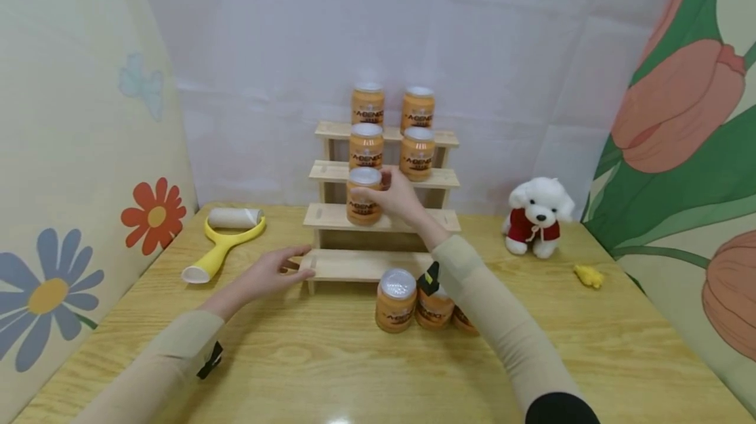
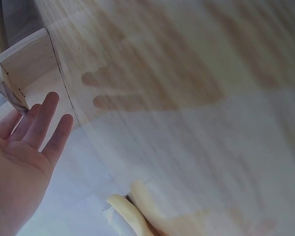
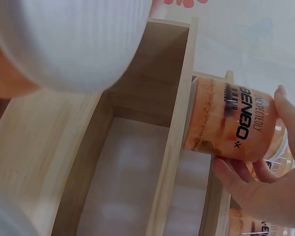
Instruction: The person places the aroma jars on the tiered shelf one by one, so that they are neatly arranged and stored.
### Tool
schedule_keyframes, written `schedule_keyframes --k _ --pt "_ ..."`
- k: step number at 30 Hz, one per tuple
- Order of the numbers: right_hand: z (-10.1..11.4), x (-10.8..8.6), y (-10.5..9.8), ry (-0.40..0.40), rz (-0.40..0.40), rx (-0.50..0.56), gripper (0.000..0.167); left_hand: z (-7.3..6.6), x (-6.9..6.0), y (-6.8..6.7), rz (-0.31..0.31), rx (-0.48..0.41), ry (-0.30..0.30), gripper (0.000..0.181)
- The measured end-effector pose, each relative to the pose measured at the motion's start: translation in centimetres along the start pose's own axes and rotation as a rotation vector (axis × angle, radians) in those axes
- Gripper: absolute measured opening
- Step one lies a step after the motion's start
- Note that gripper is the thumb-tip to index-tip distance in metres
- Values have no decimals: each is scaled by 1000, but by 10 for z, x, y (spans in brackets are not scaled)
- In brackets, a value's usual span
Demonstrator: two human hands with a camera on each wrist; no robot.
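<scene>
My right hand (image 1: 394,199) grips an orange jar (image 1: 363,204) with a pale lid at the left part of the second step from the bottom of a wooden stepped rack (image 1: 354,265). In the right wrist view, the fingers and thumb of the right hand (image 3: 273,179) are round the jar (image 3: 231,118), its base at the step's board (image 3: 174,132). At the rack's lower left end is my left hand (image 1: 277,273), its fingers at the bottom step's edge. The left wrist view shows the left hand (image 2: 27,152) with fingers extended beside the rack's wood (image 2: 32,56).
Two jars stand on each of the two upper steps, such as one jar (image 1: 418,155). Several jars (image 1: 396,302) stand before the rack, under my right forearm. A yellow-handled roller (image 1: 221,247) lies left; a white toy dog (image 1: 539,217) and small yellow object (image 1: 588,276) are right.
</scene>
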State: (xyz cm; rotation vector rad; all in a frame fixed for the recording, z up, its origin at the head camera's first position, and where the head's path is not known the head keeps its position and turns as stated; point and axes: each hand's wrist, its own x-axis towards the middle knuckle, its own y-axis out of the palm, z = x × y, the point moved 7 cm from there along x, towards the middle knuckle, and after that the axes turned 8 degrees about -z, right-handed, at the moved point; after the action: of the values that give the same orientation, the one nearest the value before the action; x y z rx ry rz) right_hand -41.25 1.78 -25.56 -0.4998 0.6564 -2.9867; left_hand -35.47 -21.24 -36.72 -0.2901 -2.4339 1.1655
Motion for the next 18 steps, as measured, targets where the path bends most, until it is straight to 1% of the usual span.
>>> schedule_keyframes --k 3,9,16,18 --pt "0 0 1 17 12 -2 67 -2 -2 -2 2 -6 -7 65" --pt "-3 0 0 9 38 -19 65 -2 -2 0 6 -13 -17 65" --pt "-5 1 -2 12 30 -51 70 -1 -1 0 9 -14 -20 65" --pt "-5 1 -2 7 34 -53 69 -1 -1 -1 6 -9 -20 65"
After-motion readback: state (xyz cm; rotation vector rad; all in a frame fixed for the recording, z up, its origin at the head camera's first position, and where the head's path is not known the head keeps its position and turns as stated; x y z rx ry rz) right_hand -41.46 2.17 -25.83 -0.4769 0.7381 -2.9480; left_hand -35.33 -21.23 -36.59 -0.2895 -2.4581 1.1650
